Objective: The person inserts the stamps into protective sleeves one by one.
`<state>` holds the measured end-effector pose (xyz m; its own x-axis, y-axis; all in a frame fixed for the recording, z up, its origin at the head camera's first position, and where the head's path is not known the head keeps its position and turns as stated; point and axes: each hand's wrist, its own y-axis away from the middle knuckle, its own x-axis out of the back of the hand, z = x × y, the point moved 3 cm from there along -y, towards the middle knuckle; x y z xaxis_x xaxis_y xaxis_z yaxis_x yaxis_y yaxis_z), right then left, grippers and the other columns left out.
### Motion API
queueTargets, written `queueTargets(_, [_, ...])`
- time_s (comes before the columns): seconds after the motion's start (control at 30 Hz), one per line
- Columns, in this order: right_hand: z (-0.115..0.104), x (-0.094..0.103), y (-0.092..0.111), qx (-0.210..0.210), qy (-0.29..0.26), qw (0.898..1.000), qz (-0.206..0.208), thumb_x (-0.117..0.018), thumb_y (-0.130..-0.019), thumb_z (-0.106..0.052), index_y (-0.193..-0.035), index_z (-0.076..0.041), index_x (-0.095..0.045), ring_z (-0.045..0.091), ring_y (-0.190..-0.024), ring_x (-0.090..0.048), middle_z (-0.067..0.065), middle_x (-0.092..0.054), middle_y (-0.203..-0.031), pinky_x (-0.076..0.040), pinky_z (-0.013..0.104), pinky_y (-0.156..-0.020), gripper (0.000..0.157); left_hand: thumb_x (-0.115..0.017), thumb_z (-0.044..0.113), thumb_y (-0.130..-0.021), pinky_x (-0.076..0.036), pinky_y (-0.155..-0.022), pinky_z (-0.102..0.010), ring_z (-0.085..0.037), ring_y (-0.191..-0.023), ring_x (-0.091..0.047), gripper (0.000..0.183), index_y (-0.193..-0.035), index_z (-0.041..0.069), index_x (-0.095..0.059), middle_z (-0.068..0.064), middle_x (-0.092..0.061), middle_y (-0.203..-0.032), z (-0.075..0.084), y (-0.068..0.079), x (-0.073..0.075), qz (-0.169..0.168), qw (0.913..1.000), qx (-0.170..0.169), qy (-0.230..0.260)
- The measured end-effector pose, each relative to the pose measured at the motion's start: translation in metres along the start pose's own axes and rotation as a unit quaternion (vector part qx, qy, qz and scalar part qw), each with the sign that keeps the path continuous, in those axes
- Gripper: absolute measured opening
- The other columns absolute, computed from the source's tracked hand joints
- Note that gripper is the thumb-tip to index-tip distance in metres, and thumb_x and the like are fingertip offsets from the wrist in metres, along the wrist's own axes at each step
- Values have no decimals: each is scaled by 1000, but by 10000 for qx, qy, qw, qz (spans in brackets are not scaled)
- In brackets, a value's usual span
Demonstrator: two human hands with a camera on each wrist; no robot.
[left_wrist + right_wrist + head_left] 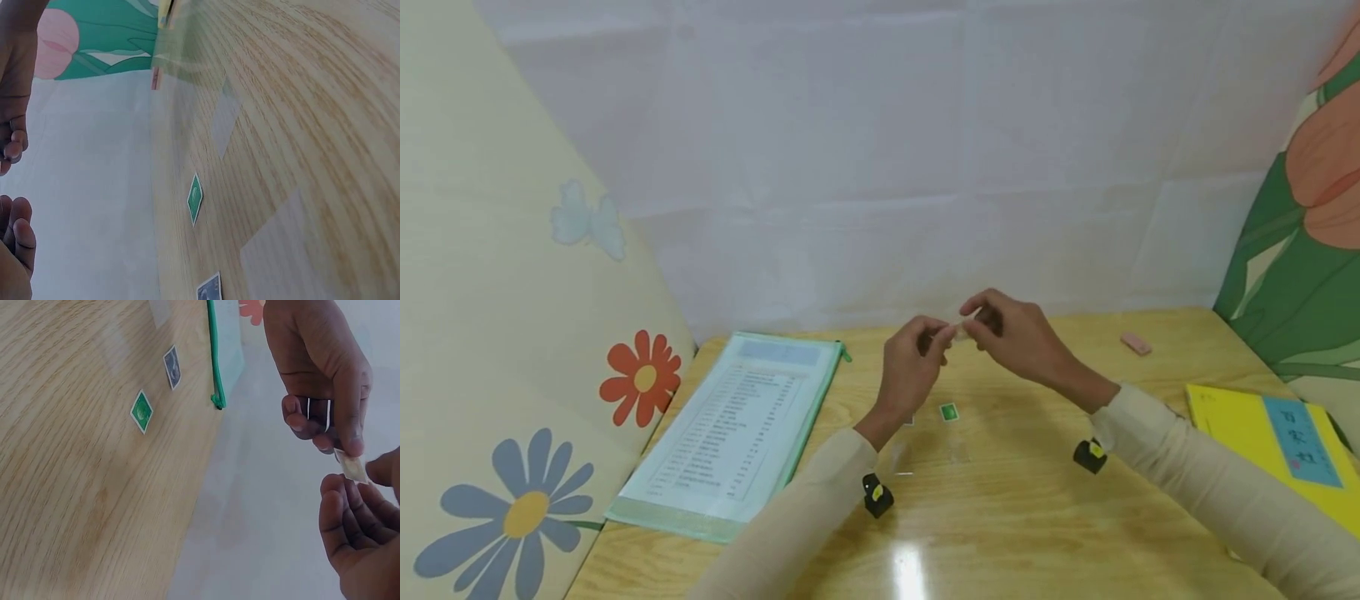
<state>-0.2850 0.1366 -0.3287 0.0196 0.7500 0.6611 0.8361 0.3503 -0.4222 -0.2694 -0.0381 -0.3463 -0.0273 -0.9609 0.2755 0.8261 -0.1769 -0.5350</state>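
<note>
Backdrop behind, table beneath, our left hand pinches a slip, our right hand at its edge, whether pinching we cannot tell, green square below, folder leftward, book rightward.

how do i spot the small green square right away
In the head view, find the wooden table, then look below and slightly right of the left hand. The small green square lies there; its green face sets it apart from the neighbouring dark square.

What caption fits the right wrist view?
Left hand pinches pale slip near right hand; green stamp and dark stamp on table.
</note>
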Motion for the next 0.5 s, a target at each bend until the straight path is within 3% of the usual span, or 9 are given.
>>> queueTargets(0.13, [2, 3, 2, -132, -148, 9998, 81, -60, -103, -25, -111, -13, -62, 13, -72, -64, -1, -66, -89, -55, 33, -60, 14, -63, 11, -101, -51, -60, -22, -33, -71, -63, 17, -106, -5, -65, -22, -67, -93, 3, 0, 2, 19, 9998, 203, 90])
queueTargets(0.33, [-3, -1, 2, -200, -182, 9996, -11, -61, -103, -24, -106, -11, -64, 16, -74, -65, -1, -67, -90, -56, 32, -62, 14, -61, 11, -102, -51, -60, -22, -36, -74, -64, 18, -109, -6, -64, -22, -67, -97, 6, 2, 2, -207, 9993, 279, 113])
queueTargets(0.5, [-5, -3, 1, -137, -57, 9999, 21, -61, -103, -25, -106, -12, -64, 19, -72, -65, -1, -66, -88, -55, 34, -60, 15, -60, 13, -103, -50, -59, -21, -36, -75, -64, 20, -111, -5, -64, -23, -67, -99, -8, 1, -1, -231, 9988, 412, 125])
